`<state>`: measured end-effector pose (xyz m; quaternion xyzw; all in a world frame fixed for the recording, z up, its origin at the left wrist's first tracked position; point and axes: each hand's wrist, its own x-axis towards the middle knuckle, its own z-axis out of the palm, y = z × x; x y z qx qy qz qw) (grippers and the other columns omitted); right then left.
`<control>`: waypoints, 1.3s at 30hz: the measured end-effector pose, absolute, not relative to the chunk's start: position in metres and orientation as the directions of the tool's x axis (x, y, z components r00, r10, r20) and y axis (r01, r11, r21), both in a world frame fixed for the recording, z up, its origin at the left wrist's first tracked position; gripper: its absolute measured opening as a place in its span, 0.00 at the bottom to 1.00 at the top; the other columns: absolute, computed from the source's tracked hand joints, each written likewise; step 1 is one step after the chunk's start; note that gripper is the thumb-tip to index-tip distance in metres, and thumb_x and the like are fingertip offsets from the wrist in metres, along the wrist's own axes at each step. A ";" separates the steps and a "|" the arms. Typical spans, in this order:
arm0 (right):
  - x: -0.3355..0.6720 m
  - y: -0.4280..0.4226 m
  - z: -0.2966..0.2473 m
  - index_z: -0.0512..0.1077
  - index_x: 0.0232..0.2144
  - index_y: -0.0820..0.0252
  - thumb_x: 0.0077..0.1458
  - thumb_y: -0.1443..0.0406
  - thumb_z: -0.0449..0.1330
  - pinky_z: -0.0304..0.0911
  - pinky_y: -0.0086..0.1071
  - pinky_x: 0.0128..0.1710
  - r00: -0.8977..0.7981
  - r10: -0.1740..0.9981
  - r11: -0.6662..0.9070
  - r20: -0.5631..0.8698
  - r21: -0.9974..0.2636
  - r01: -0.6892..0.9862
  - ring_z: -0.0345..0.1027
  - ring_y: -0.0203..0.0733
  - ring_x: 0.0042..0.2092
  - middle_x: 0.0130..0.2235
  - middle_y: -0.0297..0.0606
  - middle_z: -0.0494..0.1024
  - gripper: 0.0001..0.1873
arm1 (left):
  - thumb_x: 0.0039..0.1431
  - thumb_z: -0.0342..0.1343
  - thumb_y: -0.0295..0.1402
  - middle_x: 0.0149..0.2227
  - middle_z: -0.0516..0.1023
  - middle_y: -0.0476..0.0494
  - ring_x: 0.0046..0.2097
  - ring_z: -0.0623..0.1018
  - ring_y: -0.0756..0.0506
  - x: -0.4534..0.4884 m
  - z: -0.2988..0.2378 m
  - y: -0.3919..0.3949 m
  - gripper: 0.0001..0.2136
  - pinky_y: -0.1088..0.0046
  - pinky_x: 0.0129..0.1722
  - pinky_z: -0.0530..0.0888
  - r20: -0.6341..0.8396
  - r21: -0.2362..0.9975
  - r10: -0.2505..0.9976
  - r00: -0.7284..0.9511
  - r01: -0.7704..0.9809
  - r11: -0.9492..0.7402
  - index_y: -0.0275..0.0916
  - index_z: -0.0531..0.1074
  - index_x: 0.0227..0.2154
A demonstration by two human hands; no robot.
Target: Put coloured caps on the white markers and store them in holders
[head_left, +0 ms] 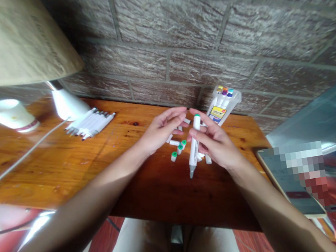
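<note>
My right hand [217,141] pinches a white marker [195,145] between thumb and fingers. The marker is tilted, with its green end up and its uncapped grey end pointing down. My left hand [166,129] is open beside it, fingers stretched toward the right hand, with nothing visible in it. Loose green-topped marker caps [180,149] stand on the table below the hands. More small white caps lie around and behind the fingers, partly hidden. Behind my right hand leans a clear marker case [222,103] with several coloured markers in it.
Several capless markers [91,122] lie in a row on the wooden table [127,149], near a lamp [68,101]. A paper cup [10,116] stands at far left, and a white cable [24,158] crosses there. A stone wall [200,45] closes the back.
</note>
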<state>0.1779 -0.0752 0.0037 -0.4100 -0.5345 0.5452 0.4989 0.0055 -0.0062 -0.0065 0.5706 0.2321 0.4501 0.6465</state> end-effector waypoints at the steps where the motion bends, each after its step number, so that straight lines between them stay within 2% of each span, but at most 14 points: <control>1: 0.181 -0.074 0.006 0.58 0.64 0.42 0.55 0.57 0.66 0.50 0.26 0.17 -0.131 0.986 0.092 0.105 -0.990 -0.106 0.55 0.29 0.20 0.30 0.27 0.75 0.37 | 0.57 0.65 0.44 0.50 0.81 0.37 0.42 0.82 0.46 0.005 -0.007 -0.006 0.21 0.70 0.41 0.78 0.187 0.947 0.849 0.494 -0.320 -0.022 0.38 0.77 0.50; 6: 0.189 -0.074 0.014 0.62 0.62 0.42 0.55 0.56 0.66 0.50 0.28 0.17 -0.062 0.988 0.137 0.143 -0.987 -0.090 0.52 0.31 0.19 0.27 0.27 0.71 0.34 | 0.59 0.60 0.50 0.35 0.84 0.34 0.34 0.82 0.47 0.005 -0.002 -0.012 0.23 0.72 0.36 0.77 0.062 0.970 0.698 0.714 -0.206 0.125 0.31 0.81 0.37; 9: 0.185 -0.077 0.014 0.60 0.63 0.42 0.55 0.56 0.67 0.56 0.30 0.19 -0.096 0.982 0.152 0.160 -0.985 -0.087 0.55 0.33 0.20 0.24 0.26 0.68 0.36 | 0.58 0.62 0.49 0.34 0.85 0.35 0.32 0.82 0.47 0.006 0.001 -0.021 0.21 0.73 0.34 0.77 0.030 0.984 0.581 0.813 -0.126 0.126 0.32 0.81 0.36; 11: 0.182 -0.079 0.014 0.57 0.65 0.42 0.55 0.55 0.67 0.61 0.31 0.20 -0.108 0.981 0.153 0.159 -0.986 -0.063 0.58 0.34 0.21 0.27 0.27 0.72 0.39 | 0.58 0.63 0.47 0.36 0.85 0.35 0.32 0.82 0.47 0.007 0.002 -0.025 0.19 0.74 0.34 0.77 0.038 0.993 0.523 0.852 -0.092 0.076 0.32 0.81 0.37; 14: 0.180 -0.080 0.015 0.57 0.65 0.44 0.54 0.51 0.67 0.63 0.32 0.21 -0.121 0.981 0.145 0.152 -0.987 -0.062 0.62 0.35 0.23 0.34 0.33 0.77 0.41 | 0.60 0.61 0.46 0.38 0.85 0.35 0.34 0.83 0.46 0.007 0.003 -0.028 0.18 0.72 0.37 0.78 0.096 0.994 0.498 0.862 -0.108 -0.005 0.33 0.82 0.37; 16: 0.180 -0.079 0.018 0.61 0.63 0.47 0.55 0.43 0.61 0.64 0.32 0.22 -0.138 0.983 0.107 0.123 -0.987 -0.120 0.65 0.36 0.26 0.38 0.36 0.77 0.38 | 0.59 0.61 0.46 0.37 0.85 0.36 0.36 0.83 0.45 0.007 0.002 -0.028 0.18 0.71 0.38 0.79 0.121 0.993 0.514 0.849 -0.112 -0.050 0.33 0.82 0.37; 18: 0.180 -0.079 0.021 0.67 0.58 0.52 0.56 0.35 0.50 0.64 0.32 0.23 -0.165 0.984 0.031 0.060 -0.984 -0.173 0.69 0.40 0.30 0.38 0.39 0.76 0.39 | 0.59 0.62 0.45 0.37 0.85 0.38 0.38 0.83 0.44 0.008 0.002 -0.029 0.17 0.69 0.40 0.79 0.132 0.991 0.535 0.834 -0.095 -0.097 0.34 0.82 0.37; 20: 0.180 -0.078 0.024 0.72 0.50 0.53 0.54 0.31 0.41 0.64 0.32 0.22 -0.191 0.982 -0.029 0.009 -0.980 -0.198 0.71 0.45 0.34 0.32 0.39 0.73 0.43 | 0.59 0.62 0.45 0.37 0.85 0.40 0.39 0.83 0.43 0.009 0.001 -0.030 0.16 0.68 0.42 0.78 0.160 0.984 0.552 0.818 -0.090 -0.151 0.35 0.82 0.36; 22: 0.177 -0.079 0.026 0.73 0.38 0.52 0.53 0.30 0.40 0.62 0.31 0.21 -0.194 0.981 -0.041 0.003 -0.973 -0.226 0.72 0.48 0.38 0.25 0.37 0.67 0.40 | 0.58 0.62 0.43 0.36 0.85 0.42 0.40 0.82 0.43 0.011 0.000 -0.032 0.14 0.68 0.43 0.78 0.205 0.971 0.571 0.795 -0.093 -0.220 0.36 0.83 0.35; 24: 0.175 -0.079 0.025 0.69 0.27 0.52 0.53 0.31 0.44 0.64 0.32 0.23 -0.187 0.982 -0.045 0.008 -0.960 -0.278 0.72 0.49 0.40 0.22 0.35 0.63 0.35 | 0.59 0.62 0.42 0.35 0.84 0.43 0.39 0.81 0.44 0.013 0.000 -0.035 0.13 0.70 0.42 0.77 0.252 0.952 0.585 0.770 -0.088 -0.294 0.36 0.83 0.34; 27: 0.174 -0.080 0.024 0.64 0.20 0.53 0.54 0.33 0.48 0.69 0.37 0.33 -0.206 0.979 -0.088 -0.016 -0.934 -0.346 0.73 0.51 0.45 0.25 0.39 0.70 0.33 | 0.59 0.61 0.40 0.33 0.83 0.44 0.37 0.80 0.45 0.015 0.000 -0.038 0.12 0.72 0.39 0.76 0.322 0.909 0.598 0.734 -0.063 -0.412 0.36 0.82 0.32; 30: 0.177 -0.079 0.024 0.69 0.22 0.54 0.55 0.37 0.49 0.70 0.42 0.42 -0.208 0.978 -0.105 -0.032 -0.931 -0.348 0.73 0.53 0.50 0.33 0.41 0.78 0.31 | 0.60 0.61 0.39 0.31 0.81 0.45 0.34 0.78 0.47 0.015 -0.001 -0.041 0.12 0.74 0.36 0.73 0.384 0.845 0.587 0.713 -0.014 -0.535 0.35 0.81 0.30; 34: 0.179 -0.079 0.024 0.76 0.31 0.55 0.57 0.45 0.51 0.68 0.45 0.49 -0.195 0.981 -0.045 0.014 -0.954 -0.297 0.73 0.53 0.51 0.39 0.42 0.81 0.25 | 0.61 0.60 0.41 0.31 0.81 0.47 0.32 0.77 0.49 0.013 -0.005 -0.040 0.12 0.75 0.36 0.71 0.454 0.730 0.597 0.662 0.108 -0.675 0.37 0.81 0.35; 39: 0.179 -0.082 0.016 0.77 0.39 0.52 0.57 0.55 0.62 0.60 0.41 0.61 -0.040 0.932 0.356 0.359 -0.932 -0.066 0.67 0.48 0.58 0.49 0.37 0.77 0.11 | 0.63 0.58 0.39 0.41 0.82 0.40 0.43 0.80 0.45 0.012 -0.007 -0.036 0.10 0.72 0.47 0.73 0.638 0.489 0.471 0.610 0.152 -0.859 0.39 0.80 0.36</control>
